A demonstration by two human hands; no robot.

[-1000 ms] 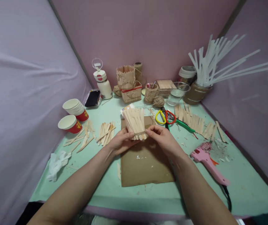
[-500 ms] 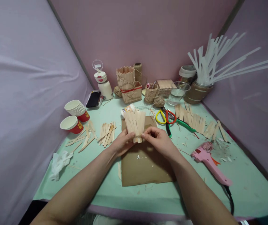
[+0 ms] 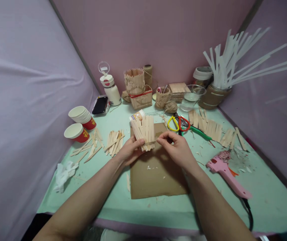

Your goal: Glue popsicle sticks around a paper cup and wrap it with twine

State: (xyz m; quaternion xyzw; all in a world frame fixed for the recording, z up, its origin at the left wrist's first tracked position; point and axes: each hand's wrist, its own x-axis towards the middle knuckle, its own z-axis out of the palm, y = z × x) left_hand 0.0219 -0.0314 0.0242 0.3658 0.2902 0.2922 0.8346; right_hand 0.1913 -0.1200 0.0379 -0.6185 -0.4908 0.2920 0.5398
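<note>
A cup-shaped bundle of flat wooden sticks (image 3: 146,130) is held by my left hand (image 3: 132,150), whose thumb presses on its lower left side. A thin string (image 3: 150,143) runs round the bundle near its bottom. Just right of the bundle, my right hand (image 3: 173,144) pinches the string's end between thumb and finger. A paper cup (image 3: 138,115) with a printed pattern shows behind the top of the sticks. Beneath both hands lies a brown cardboard sheet (image 3: 156,180) with small glue marks.
Left: loose sticks (image 3: 115,142), red paper cups (image 3: 76,133) and a crumpled tissue (image 3: 64,174). Right: scissors (image 3: 183,123), green-handled pliers (image 3: 201,133), joined sticks (image 3: 212,129) and a pink glue gun (image 3: 230,179). Behind: woven baskets (image 3: 140,98), a water cup (image 3: 190,100) and a bottle (image 3: 112,93).
My right hand has moved a little right, off the bundle, drawing the string end out. The stick bundle has turned slightly in my left hand.
</note>
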